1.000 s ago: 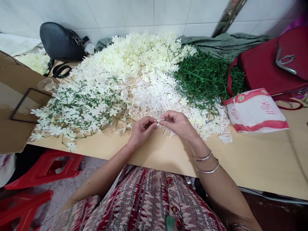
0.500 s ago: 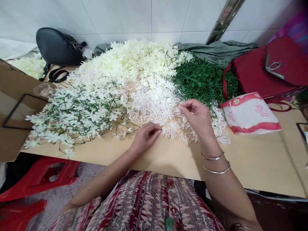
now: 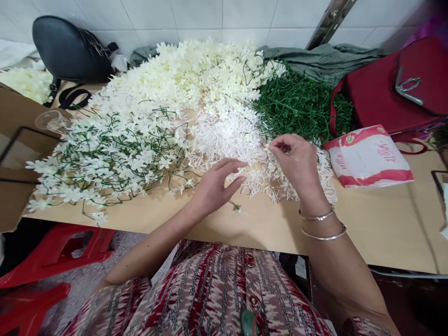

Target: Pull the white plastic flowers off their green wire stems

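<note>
My left hand [image 3: 219,186] is over the table near its front edge, with thumb and forefinger spread apart. A thin green stem with a small pale tip [image 3: 237,208] shows just below its thumb; whether the hidden fingers touch it I cannot tell. My right hand [image 3: 296,158] is closed in a pinch above the white stick-like pieces, and a tiny pale bit shows at its fingertips. A heap of loose white stick-like pieces [image 3: 227,135] lies beyond both hands. To the left is a pile of white artificial flowers on green stems [image 3: 119,154].
Cream flower heads [image 3: 196,70] are heaped at the back, beside green stems [image 3: 301,105]. A red bag [image 3: 381,88] and a white-and-red packet [image 3: 371,158] are at right. A black bag [image 3: 70,51], a clear cup [image 3: 51,120] and a cardboard box [image 3: 24,107] are at left.
My left thumb and forefinger have parted from a pinch. The stem with the pale tip has come into sight below that hand. My right hand stays pinched.
</note>
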Demonstrator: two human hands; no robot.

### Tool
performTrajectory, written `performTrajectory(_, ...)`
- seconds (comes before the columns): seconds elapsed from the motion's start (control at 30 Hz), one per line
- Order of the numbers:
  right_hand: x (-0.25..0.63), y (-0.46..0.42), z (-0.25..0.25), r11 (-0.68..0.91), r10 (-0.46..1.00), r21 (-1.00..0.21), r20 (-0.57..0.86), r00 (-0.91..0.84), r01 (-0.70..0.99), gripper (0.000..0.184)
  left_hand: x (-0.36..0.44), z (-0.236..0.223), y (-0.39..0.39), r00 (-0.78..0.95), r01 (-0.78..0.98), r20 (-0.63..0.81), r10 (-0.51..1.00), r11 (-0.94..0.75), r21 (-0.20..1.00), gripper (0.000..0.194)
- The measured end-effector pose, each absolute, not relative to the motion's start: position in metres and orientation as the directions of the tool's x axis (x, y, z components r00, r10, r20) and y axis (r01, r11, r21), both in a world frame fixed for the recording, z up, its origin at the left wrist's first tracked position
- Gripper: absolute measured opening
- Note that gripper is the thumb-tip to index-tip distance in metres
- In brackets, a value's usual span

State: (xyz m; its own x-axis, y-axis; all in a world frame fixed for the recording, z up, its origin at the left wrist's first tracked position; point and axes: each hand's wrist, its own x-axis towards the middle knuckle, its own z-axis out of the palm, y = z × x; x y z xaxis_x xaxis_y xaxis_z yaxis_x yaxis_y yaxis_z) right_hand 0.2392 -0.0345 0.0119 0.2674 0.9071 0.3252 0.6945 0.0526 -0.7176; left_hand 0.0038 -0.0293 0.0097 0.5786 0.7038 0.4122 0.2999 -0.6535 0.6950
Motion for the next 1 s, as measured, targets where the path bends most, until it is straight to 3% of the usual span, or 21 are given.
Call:
performTrajectory(0.1, 0.219, -0.052, 0.019, 0.150, 0.958, -0.811, 0.261, 0.120, 0.566, 0.008, 0.019, 0.005, -0.019, 0.543, 0.280, 0.413, 0.731, -0.621, 0.732, 0.031)
performTrajectory(0.17, 0.208, -0.060, 0.019, 0.158, 0.970, -0.850, 0.229, 0.083, 0.503, 0.007, 0.025, 0.000, -0.016, 0.515, 0.277, 0.392, 0.763, -0.581, 0.766, 0.020)
performTrajectory(0.23, 0.203, -0.064, 0.016, 0.148, 0.968, -0.864, 0.227, 0.108, 0.482, 0.005, 0.026, -0.004, -0.015, 0.463, 0.277, 0.359, 0.810, -0.517, 0.810, 0.009)
performTrajectory(0.33, 0.206, -0.065, 0.009, 0.127, 0.956, -0.842, 0.245, 0.163, 0.524, 0.005, 0.022, -0.009, -0.015, 0.374, 0.231, 0.259, 0.890, -0.360, 0.904, 0.008)
performTrajectory(0.43, 0.209, -0.063, 0.003, 0.120, 0.969, -0.733, 0.233, 0.082, 0.670, 0.009, 0.020, -0.014, -0.014, 0.300, 0.112, 0.165, 0.939, -0.206, 0.972, 0.012)
performTrajectory(0.53, 0.206, -0.060, -0.003, 0.150, 0.984, -0.528, 0.166, -0.071, 0.836, 0.013, 0.020, -0.019, -0.013, 0.274, 0.000, 0.140, 0.952, -0.146, 0.989, 0.021)
performTrajectory(0.6, 0.202, -0.058, -0.005, 0.175, 0.982, -0.408, 0.139, -0.129, 0.896, 0.016, 0.021, -0.022, -0.012, 0.276, -0.040, 0.131, 0.952, -0.125, 0.991, 0.027)
performTrajectory(0.67, 0.201, -0.057, -0.006, 0.189, 0.978, -0.367, 0.149, -0.143, 0.911, 0.018, 0.022, -0.026, -0.012, 0.275, -0.078, 0.100, 0.956, -0.082, 0.994, 0.025)
performTrajectory(0.73, 0.201, -0.058, -0.005, 0.193, 0.973, -0.430, 0.200, -0.115, 0.882, 0.018, 0.023, -0.028, -0.013, 0.274, -0.120, 0.048, 0.960, -0.016, 0.993, 0.025)
performTrajectory(0.8, 0.202, -0.060, -0.003, 0.172, 0.965, -0.580, 0.263, -0.017, 0.796, 0.015, 0.024, -0.028, -0.014, 0.276, -0.158, 0.001, 0.961, 0.044, 0.986, 0.031)
performTrajectory(0.9, 0.197, -0.066, 0.000, 0.132, 0.937, -0.836, 0.281, 0.207, 0.533, 0.008, 0.024, -0.025, -0.015, 0.290, -0.188, -0.049, 0.956, 0.107, 0.976, 0.036)
performTrajectory(1.0, 0.186, -0.071, 0.001, 0.158, 0.903, -0.958, 0.238, 0.358, 0.237, 0.011, 0.024, -0.023, -0.015, 0.297, -0.188, -0.072, 0.952, 0.132, 0.973, 0.036)
